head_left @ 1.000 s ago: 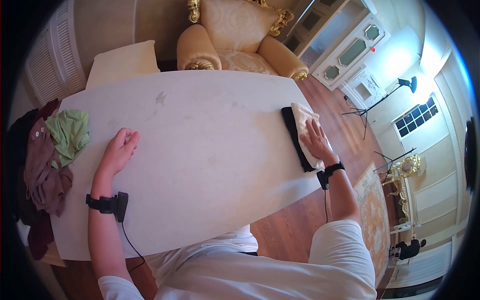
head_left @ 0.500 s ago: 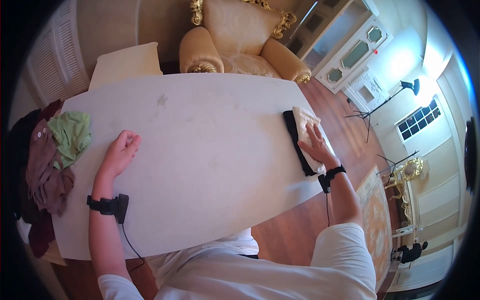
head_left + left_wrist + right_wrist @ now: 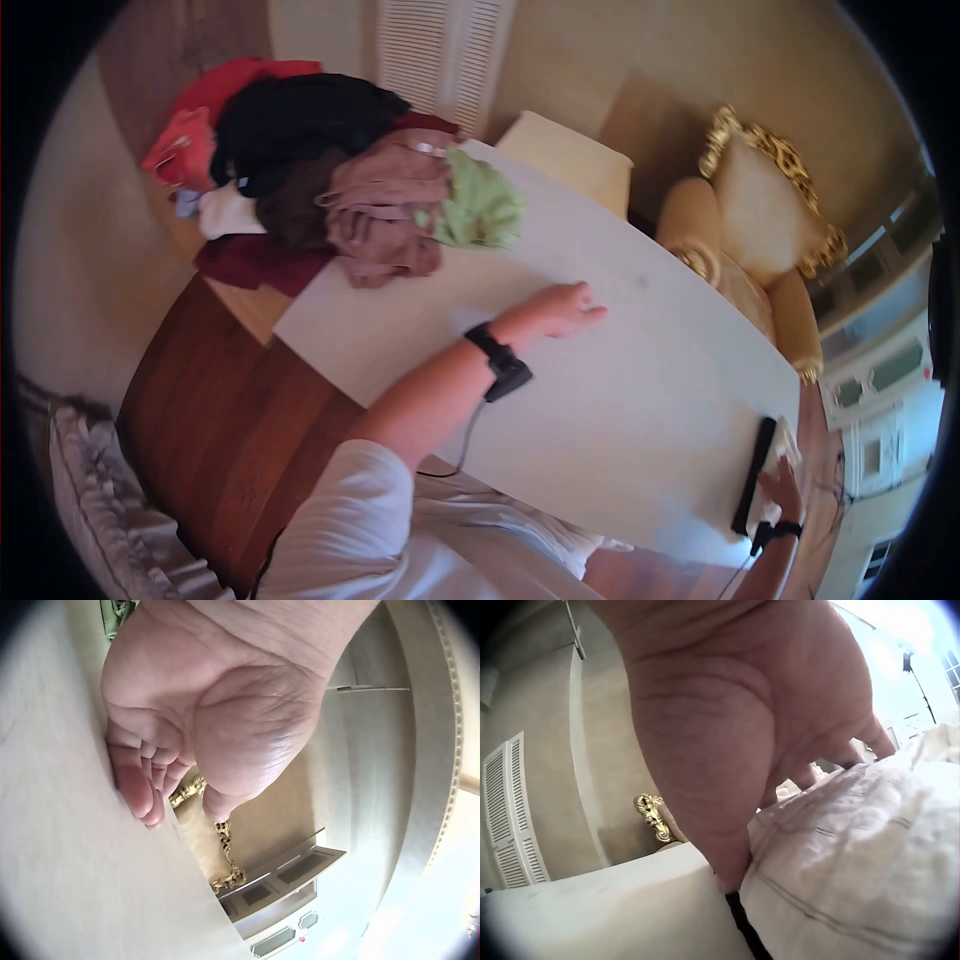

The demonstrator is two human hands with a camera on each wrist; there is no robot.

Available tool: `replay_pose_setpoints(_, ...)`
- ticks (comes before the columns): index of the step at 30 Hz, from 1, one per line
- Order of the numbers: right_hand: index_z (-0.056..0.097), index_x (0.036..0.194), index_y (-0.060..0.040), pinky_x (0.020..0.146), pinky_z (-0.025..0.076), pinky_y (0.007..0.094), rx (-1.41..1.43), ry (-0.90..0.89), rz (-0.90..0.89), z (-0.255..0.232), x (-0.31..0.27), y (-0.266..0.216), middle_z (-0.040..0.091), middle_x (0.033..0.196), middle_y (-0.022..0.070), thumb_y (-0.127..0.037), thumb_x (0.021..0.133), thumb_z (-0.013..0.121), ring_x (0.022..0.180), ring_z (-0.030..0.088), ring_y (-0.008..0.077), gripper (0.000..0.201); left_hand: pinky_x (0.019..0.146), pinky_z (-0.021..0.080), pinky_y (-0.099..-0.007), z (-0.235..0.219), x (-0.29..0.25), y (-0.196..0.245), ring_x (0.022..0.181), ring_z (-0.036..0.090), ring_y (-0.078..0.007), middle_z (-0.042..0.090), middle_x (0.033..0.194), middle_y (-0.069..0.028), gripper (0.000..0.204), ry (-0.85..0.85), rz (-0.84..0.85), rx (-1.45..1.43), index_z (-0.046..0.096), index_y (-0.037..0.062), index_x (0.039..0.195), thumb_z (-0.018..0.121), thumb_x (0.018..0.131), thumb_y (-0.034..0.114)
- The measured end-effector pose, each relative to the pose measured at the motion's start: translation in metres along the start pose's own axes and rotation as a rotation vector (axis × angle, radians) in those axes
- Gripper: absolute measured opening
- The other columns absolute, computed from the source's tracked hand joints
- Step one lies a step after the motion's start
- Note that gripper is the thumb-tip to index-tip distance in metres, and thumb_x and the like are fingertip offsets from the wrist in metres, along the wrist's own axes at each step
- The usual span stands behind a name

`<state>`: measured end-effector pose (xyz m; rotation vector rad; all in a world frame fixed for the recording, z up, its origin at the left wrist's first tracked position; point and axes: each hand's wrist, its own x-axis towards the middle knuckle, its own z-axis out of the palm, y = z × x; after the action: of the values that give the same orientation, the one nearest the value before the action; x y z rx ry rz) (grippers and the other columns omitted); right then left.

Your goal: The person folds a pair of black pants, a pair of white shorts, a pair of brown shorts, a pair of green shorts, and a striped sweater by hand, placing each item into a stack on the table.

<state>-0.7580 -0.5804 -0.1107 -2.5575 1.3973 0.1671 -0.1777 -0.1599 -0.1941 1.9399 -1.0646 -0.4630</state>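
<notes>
While the left hand (image 3: 565,310) lies over the table (image 3: 640,400), its fingers are loosely curled and have hold of nothing. Right hand (image 3: 782,485) is flat-ish, fingers spread and fairly straight, resting on one white cloth (image 3: 855,862) with thin dark lines; not gripping it. One black cloth (image 3: 755,475), long and narrow in view, lies alongside. Both cloths, count two, are at the table's right end.

Heap at the left end, reaching past the white top onto a tan wooden surface (image 3: 250,315). Seven colours counted: one green garment (image 3: 482,205) nearest the middle, one mauve garment (image 3: 385,200) against it, then black (image 3: 300,125), dark brown (image 3: 295,205), white (image 3: 228,212), maroon (image 3: 262,265) and red to coral (image 3: 190,145). Exact number of pieces cannot be told; they overlap.

Tabletop pale, with a faint smudge or two. Room: one gilt-framed armchair (image 3: 762,210) and one cream block-like stand (image 3: 565,160) beyond the far edge, two louvred panels (image 3: 440,50) on the wall, reddish wooden floor (image 3: 240,430), ruffled pale fabric (image 3: 120,510) at lower left of the head view.
</notes>
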Motion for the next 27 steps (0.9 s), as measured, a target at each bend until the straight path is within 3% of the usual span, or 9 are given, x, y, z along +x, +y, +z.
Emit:
replay_pose_setpoints(3, 0.037, 0.159, 0.0022, 0.120, 0.041, 0.0475, -0.158, -0.037, 0.143, -0.023, -0.001, -0.044, 0.044, 0.158, 0.0279, -0.037, 0.083, 0.083, 0.149, 0.042, 0.0404, 0.097, 0.089, 0.055, -0.0458, -0.003, 0.003, -0.002, 0.104, 0.071, -0.0403, 0.074, 0.110, -0.0261, 0.059, -0.016, 0.022, -0.020, 0.064, -0.0034, 0.122, 0.065, 0.099, 0.050)
replay_pose_setpoints(7, 0.049, 0.148, -0.0011, 0.114, 0.044, 0.0491, -0.077, 0.370, -0.181, -0.014, 0.047, -0.088, 0.052, 0.149, 0.0231, -0.029, 0.089, 0.079, 0.139, 0.050, 0.0366, 0.071, 0.088, 0.056, -0.0449, -0.003, 0.002, -0.002, 0.099, 0.072, -0.0377, 0.074, 0.108, -0.0243, 0.058, -0.009, 0.031, -0.041, 0.062, -0.0045, 0.124, 0.066, 0.099, 0.047)
replay_pose_setpoints(9, 0.051, 0.147, -0.0006, 0.112, 0.045, 0.0462, 0.445, 0.364, -0.264, 0.009, 0.087, -0.126, 0.055, 0.147, 0.0176, -0.025, 0.095, 0.074, 0.137, 0.052, 0.0337, 0.062, 0.083, 0.057, -0.0433, -0.001, 0.004, -0.002, 0.091, 0.074, -0.0340, 0.075, 0.104, -0.0222, 0.055, -0.030, 0.012, -0.083, 0.062, -0.0046, 0.122, 0.067, 0.099, 0.045)
replay_pose_setpoints(10, 0.056, 0.144, -0.0035, 0.105, 0.049, 0.0437, 0.603, 0.397, -0.298, 0.017, 0.084, -0.177, 0.060, 0.142, 0.0108, -0.025, 0.098, 0.073, 0.131, 0.056, 0.0271, 0.053, 0.081, 0.057, -0.0423, -0.001, 0.004, 0.001, 0.086, 0.074, -0.0319, 0.075, 0.101, -0.0210, 0.053, -0.057, -0.019, -0.120, 0.062, -0.0045, 0.121, 0.067, 0.099, 0.044)
replay_pose_setpoints(11, 0.061, 0.140, -0.0081, 0.097, 0.052, 0.0410, 0.904, 0.300, -0.181, 0.025, 0.068, -0.225, 0.065, 0.134, 0.0073, -0.027, 0.099, 0.073, 0.120, 0.062, 0.0222, 0.047, 0.079, 0.057, -0.0413, -0.004, 0.006, 0.004, 0.082, 0.074, -0.0298, 0.075, 0.099, -0.0198, 0.052, -0.079, -0.050, -0.152, 0.062, -0.0044, 0.120, 0.068, 0.099, 0.043)
replay_pose_setpoints(13, 0.063, 0.135, -0.0107, 0.092, 0.054, 0.0385, 1.201, 0.105, -0.273, 0.046, 0.052, -0.314, 0.069, 0.125, 0.0051, -0.026, 0.102, 0.069, 0.108, 0.068, 0.0214, 0.037, 0.075, 0.057, -0.0399, -0.009, 0.001, 0.009, 0.074, 0.072, -0.0263, 0.075, 0.095, -0.0178, 0.049, -0.081, -0.049, -0.183, 0.062, -0.0043, 0.118, 0.069, 0.099, 0.040)
replay_pose_setpoints(18, 0.063, 0.127, -0.0056, 0.083, 0.056, 0.0342, 1.438, -0.114, -0.267, 0.102, 0.035, -0.470, 0.072, 0.116, 0.0073, -0.017, 0.099, 0.070, 0.101, 0.070, 0.0204, 0.030, 0.078, 0.057, -0.0413, -0.012, -0.004, 0.010, 0.082, 0.073, -0.0294, 0.075, 0.097, -0.0188, 0.048, -0.043, -0.035, -0.126, 0.063, -0.0029, 0.118, 0.072, 0.097, 0.039)
replay_pose_setpoints(22, 0.064, 0.120, -0.0029, 0.079, 0.056, 0.0305, 1.480, -0.131, -0.302, 0.125, 0.043, -0.518, 0.072, 0.110, 0.0087, -0.014, 0.101, 0.068, 0.095, 0.070, 0.0182, 0.023, 0.083, 0.056, -0.0431, -0.002, -0.001, 0.004, 0.093, 0.073, -0.0334, 0.075, 0.102, -0.0204, 0.047, 0.007, -0.009, -0.090, 0.064, -0.0014, 0.118, 0.073, 0.095, 0.039)
replay_pose_setpoints(27, 0.063, 0.116, 0.0002, 0.078, 0.058, 0.0295, 1.539, -0.198, -0.348, 0.135, 0.056, -0.519, 0.070, 0.104, 0.0100, -0.009, 0.102, 0.064, 0.090, 0.069, 0.0171, 0.017, 0.082, 0.056, -0.0430, -0.002, -0.002, 0.003, 0.093, 0.073, -0.0338, 0.075, 0.102, -0.0197, 0.045, 0.008, -0.008, -0.098, 0.064, -0.0013, 0.118, 0.073, 0.096, 0.037)
